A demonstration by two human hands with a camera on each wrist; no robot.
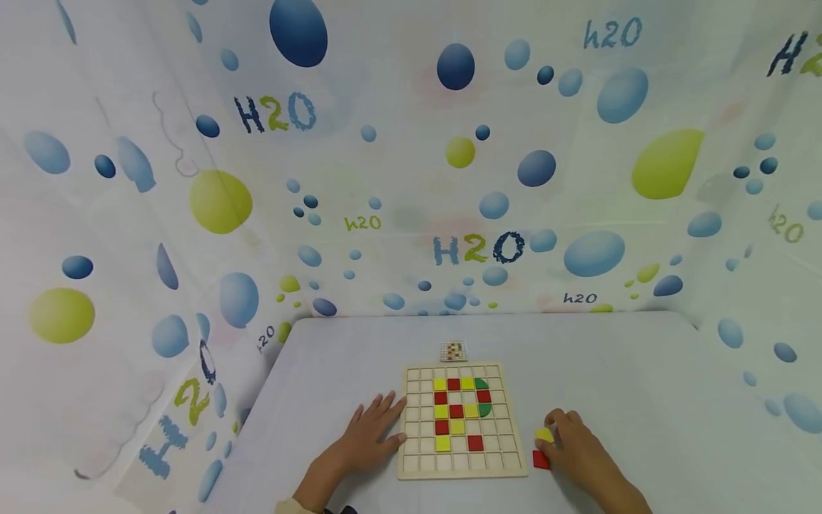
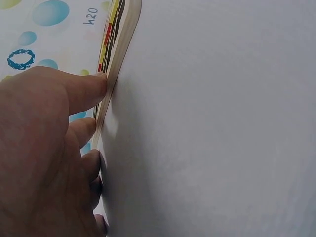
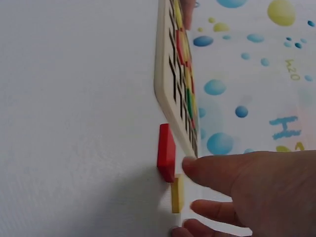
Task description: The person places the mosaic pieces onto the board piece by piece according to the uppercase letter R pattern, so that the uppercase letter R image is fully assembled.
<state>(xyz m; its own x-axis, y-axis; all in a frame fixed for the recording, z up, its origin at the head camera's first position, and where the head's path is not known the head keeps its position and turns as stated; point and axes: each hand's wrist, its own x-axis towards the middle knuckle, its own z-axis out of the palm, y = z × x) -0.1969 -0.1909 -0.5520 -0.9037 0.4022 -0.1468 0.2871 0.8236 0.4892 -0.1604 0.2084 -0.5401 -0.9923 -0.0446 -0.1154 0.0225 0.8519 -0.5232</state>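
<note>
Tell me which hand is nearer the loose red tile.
Right. The right hand sits touching or nearly touching the red tile; the left hand rests across the board, at its left edge.

Yellow tile (image 1: 544,434) and red tile (image 1: 541,460) lie flat just right of the wooden grid board (image 1: 459,465)

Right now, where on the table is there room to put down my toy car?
Bare table lies right of the wooden grid board and behind the right hand. Another bare patch lies left of the board, behind the left hand. It is crowded by the board's right front corner, with the yellow piece and red tile.
</note>
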